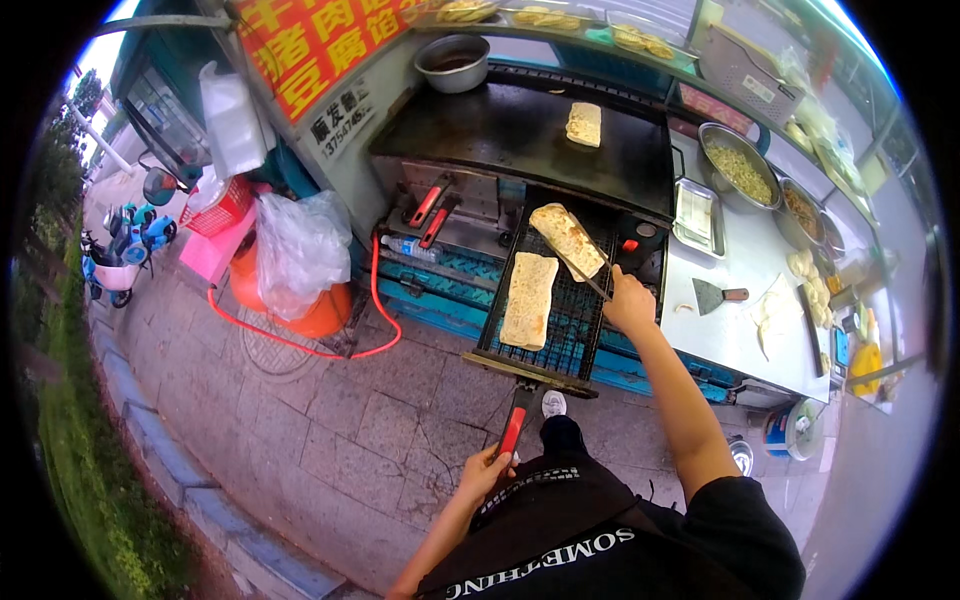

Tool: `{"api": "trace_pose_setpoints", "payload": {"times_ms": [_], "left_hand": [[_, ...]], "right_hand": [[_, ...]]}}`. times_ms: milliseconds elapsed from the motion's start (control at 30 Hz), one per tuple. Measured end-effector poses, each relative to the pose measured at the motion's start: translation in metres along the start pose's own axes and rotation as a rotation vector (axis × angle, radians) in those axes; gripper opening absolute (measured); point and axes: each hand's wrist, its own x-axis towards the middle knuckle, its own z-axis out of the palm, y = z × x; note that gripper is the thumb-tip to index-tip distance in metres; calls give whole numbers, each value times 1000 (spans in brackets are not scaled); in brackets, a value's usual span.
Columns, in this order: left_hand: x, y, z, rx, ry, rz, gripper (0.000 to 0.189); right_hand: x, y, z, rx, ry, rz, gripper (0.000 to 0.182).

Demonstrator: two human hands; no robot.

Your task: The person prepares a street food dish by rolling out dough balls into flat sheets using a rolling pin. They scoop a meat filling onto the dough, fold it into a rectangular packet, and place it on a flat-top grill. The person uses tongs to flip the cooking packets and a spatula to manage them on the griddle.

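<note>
My left hand grips the red and black handle of a wire-grid baking drawer, which is pulled out from under the griddle. In my right hand are metal tongs, their arms lying along both sides of a browned flatbread. That bread is over the far part of the grid; whether it is lifted off the wires I cannot tell. A second, paler flatbread lies flat on the grid, nearer to me and to the left.
Above the drawer is a black griddle bearing one flatbread and a metal pot. On the right-hand counter lie a scraper, a metal tray and filling bowls. A red hose curves across the paving at left.
</note>
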Motion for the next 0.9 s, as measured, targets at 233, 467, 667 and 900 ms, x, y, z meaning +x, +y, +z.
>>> {"api": "trace_pose_setpoints", "payload": {"times_ms": [233, 467, 667, 900], "left_hand": [[5, -5, 0, 10, 2, 30, 28], [0, 0, 5, -21, 17, 45, 29], [-2, 2, 4, 1, 26, 69, 28], [0, 5, 5, 25, 25, 70, 26]], "right_hand": [[26, 18, 5, 133, -215, 135, 62], [61, -61, 51, 284, -163, 299, 68], [58, -137, 75, 444, -196, 404, 72], [42, -106, 66, 472, -101, 317, 65]]}}
